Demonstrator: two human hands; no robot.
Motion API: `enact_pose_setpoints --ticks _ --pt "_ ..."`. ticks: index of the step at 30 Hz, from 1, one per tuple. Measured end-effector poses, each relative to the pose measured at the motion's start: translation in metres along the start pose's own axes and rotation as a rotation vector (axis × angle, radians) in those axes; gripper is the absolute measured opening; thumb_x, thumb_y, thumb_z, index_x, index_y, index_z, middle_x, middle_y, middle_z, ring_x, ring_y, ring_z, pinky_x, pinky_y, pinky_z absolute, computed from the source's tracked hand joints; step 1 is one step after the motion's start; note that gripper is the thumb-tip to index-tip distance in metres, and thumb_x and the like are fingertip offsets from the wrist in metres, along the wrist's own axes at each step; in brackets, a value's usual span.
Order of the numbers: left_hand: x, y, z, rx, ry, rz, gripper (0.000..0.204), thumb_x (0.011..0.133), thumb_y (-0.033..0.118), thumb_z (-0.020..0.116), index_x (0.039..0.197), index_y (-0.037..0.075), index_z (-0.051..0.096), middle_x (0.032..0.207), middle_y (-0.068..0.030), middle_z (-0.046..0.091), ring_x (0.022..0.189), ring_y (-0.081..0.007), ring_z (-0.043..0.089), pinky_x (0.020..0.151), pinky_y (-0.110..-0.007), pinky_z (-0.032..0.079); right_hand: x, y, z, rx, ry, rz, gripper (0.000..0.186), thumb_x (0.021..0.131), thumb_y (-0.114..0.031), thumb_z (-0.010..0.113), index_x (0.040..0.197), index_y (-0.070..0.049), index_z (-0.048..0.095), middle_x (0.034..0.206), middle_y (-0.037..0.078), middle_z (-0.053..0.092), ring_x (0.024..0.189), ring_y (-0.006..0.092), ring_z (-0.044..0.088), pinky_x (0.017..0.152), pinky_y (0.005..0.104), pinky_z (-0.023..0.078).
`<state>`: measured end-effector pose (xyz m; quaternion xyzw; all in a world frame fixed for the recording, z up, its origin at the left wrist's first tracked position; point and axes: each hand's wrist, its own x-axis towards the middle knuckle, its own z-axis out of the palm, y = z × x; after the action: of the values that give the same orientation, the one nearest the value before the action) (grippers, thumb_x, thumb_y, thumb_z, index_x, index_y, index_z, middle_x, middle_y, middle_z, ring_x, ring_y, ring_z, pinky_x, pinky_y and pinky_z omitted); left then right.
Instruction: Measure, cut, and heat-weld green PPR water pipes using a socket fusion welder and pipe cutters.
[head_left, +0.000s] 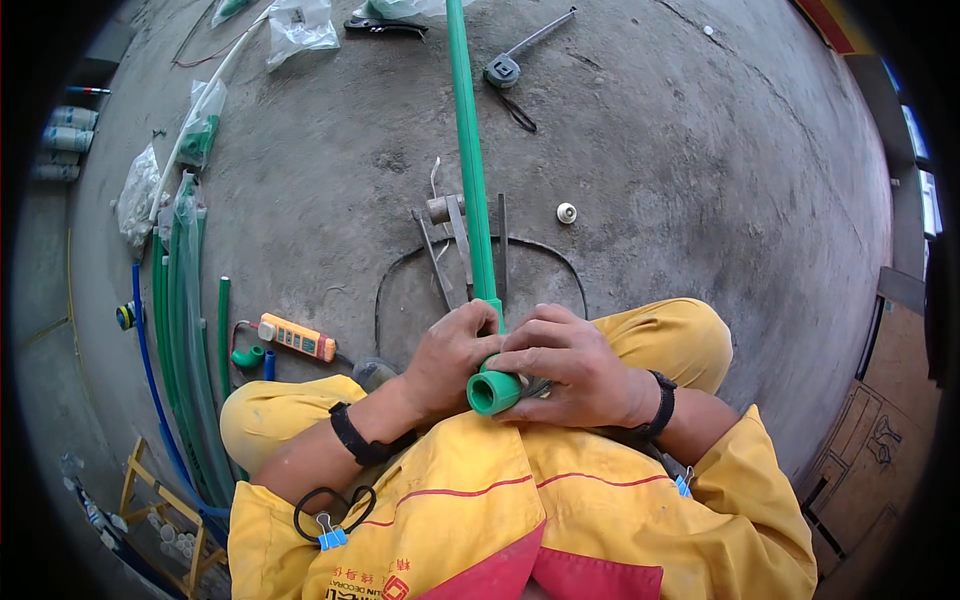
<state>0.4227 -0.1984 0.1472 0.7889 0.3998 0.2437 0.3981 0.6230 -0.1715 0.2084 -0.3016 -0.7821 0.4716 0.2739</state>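
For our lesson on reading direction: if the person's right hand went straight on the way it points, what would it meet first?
The fitting, which the right hand touches; beyond it seems to lie the left hand, though depth is unclear.

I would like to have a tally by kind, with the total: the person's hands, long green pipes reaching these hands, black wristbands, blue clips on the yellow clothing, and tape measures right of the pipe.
Hands: 2
Long green pipe: 1
Black wristbands: 2
Blue clips: 2
Tape measure: 1
Total: 8
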Motion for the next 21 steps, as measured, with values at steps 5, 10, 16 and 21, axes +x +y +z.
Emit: enact_pose_setpoints --ticks 5,10,16,21 --pt "-0.003 0.0 0.001 -0.074 0.07 0.077 0.043 0.063 0.025 0.082 0.101 0.011 0.068 0.079 -0.0033 0.053 0.069 -0.0199 0.053 0.058 -0.031 0.044 -0.002 0.001 -0.016 0.352 0.054 0.158 0.042 0.074 -0.028 0.082 0.105 -0.004 0.066 0.097 0.01 0.064 0.089 0.0234 0.062 0.078 0.034 0.05" --pt "0.007 0.016 0.003 0.015 0.112 0.125 0.05 0.06 0.036 0.088 0.099 0.01 0.069 0.068 -0.0017 0.051 0.059 -0.0158 0.049 0.05 -0.027 0.041 -0.013 0.034 0.008 0.396 0.29 0.769 0.052 0.091 -0.042 0.062 0.114 0.005 0.06 0.104 0.017 0.064 0.088 0.0195 0.065 0.078 0.0315 0.052" --pt "0.01 0.022 0.006 0.057 0.111 0.147 0.065 0.057 0.045 0.088 0.104 0.006 0.066 0.067 -0.0002 0.049 0.058 -0.0138 0.049 0.05 -0.026 0.041 -0.012 0.041 0.019 0.807 0.126 1.052 0.065 0.093 -0.054 0.051 0.114 0.008 0.057 0.09 0.013 0.063 0.074 0.0197 0.062 0.071 0.0315 0.05" --pt "0.012 0.053 -0.017 -0.438 0.348 0.13 0.077 0.062 0.045 0.087 0.119 0.006 0.053 0.075 -0.0044 0.055 0.067 -0.0176 0.055 0.054 -0.028 0.047 -0.014 0.056 0.03 0.941 0.249 1.126 0.037 0.091 -0.034 0.059 0.102 0.002 0.055 0.08 0.007 0.056 0.07 0.0151 0.058 0.061 0.0285 0.051"
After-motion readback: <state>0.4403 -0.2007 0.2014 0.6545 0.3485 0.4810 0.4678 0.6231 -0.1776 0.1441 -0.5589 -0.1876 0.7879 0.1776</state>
